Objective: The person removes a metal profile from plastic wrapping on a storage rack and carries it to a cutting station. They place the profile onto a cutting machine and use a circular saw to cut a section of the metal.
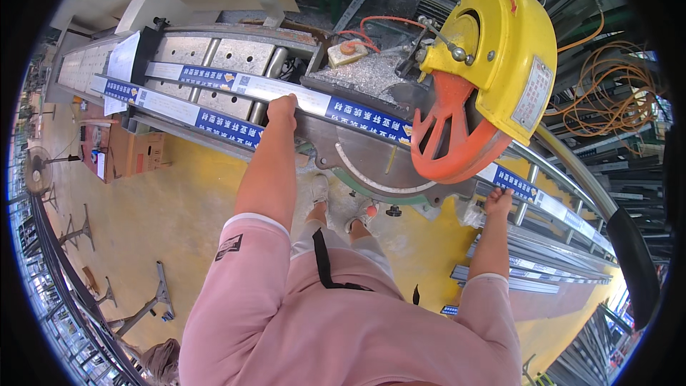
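A long metal profile (300,102) with blue and white protective film lies across the bed of a chop saw. My left hand (283,111) is closed on its near edge, left of the saw. On the other side of the saw, my right hand (498,201) has its fingers closed on the profile's near edge. The saw's yellow housing (493,50) and orange-red blade guard (457,143) stand over the profile between my hands; the guard hides part of it. A second filmed profile (168,106) lies in front of the first, its right end near my left forearm.
The roller table (243,53) extends left, with a paper sheet (123,64) on a dark upright plate. A black-gripped saw handle (632,257) curves down at the right. Orange hose (607,93) lies coiled behind. More profiles (529,264) are stacked below right; a cardboard box (145,151) stands left.
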A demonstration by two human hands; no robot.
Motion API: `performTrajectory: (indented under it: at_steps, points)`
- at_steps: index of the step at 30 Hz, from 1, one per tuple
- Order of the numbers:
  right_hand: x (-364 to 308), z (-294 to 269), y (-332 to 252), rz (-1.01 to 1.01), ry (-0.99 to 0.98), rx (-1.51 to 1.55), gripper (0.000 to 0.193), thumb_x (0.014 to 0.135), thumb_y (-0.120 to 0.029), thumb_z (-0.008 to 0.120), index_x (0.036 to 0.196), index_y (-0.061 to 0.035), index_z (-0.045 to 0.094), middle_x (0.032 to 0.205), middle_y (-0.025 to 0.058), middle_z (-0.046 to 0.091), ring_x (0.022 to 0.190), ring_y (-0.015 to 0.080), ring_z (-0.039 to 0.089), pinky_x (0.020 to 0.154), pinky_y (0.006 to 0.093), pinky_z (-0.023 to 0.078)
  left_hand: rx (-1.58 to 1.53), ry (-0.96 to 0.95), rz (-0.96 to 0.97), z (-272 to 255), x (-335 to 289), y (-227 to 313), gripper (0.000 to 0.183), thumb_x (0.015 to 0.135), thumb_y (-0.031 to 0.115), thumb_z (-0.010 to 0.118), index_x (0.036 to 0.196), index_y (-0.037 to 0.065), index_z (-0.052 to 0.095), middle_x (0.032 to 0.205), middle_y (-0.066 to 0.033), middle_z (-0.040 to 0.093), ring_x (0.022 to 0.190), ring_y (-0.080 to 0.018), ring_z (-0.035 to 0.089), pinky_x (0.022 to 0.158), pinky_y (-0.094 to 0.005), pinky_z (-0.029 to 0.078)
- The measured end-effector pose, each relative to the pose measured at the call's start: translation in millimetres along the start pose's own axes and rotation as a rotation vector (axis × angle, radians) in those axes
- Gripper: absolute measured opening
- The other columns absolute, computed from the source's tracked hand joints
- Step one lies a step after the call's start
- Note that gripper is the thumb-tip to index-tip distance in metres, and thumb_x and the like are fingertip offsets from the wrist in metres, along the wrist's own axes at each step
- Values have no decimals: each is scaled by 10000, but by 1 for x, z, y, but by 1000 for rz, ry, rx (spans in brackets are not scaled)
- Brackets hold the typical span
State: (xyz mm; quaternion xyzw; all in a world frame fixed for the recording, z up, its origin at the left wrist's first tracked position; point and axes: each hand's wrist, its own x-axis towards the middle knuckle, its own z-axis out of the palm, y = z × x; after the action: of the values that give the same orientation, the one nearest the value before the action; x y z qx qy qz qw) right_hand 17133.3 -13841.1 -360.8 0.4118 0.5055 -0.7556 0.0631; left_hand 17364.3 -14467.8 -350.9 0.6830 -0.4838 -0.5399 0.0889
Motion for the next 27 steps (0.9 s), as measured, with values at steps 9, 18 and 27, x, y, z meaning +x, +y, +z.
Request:
performTrajectory:
  at_steps: [9, 18, 27]
  points:
    - [-6, 24, 0, 61, 80, -45, 429, 1045, -549, 335, 897, -171, 473, 619, -15, 436, 483, 102, 391, 386, 221, 273, -523, -23, -114, -3, -3, -13, 455, 806, 87, 793, 1201, -59, 622, 1203, -129, 649, 1018, -250, 613, 859, -378, 477]
    - [-277, 134, -115, -784, -570, -611, 385, 1035, -322, 453, 1158, -12, 645, 1049, 166, 718, 487, 69, 466, 391, 179, 327, -597, -61, -120, 7, 22, -20, 376, 849, 110, 782, 1166, -37, 643, 1142, -122, 668, 1007, -268, 630, 863, -386, 500]
    - [-442, 100, -53, -545, -1393, 138, 490, 1071, -447, 334, 992, -38, 594, 955, 167, 552, 476, 160, 524, 451, 277, 469, -665, -275, -15, 12, 60, -37, 291, 935, 158, 691, 1120, -57, 628, 1121, -140, 647, 1006, -275, 615, 891, -388, 497]
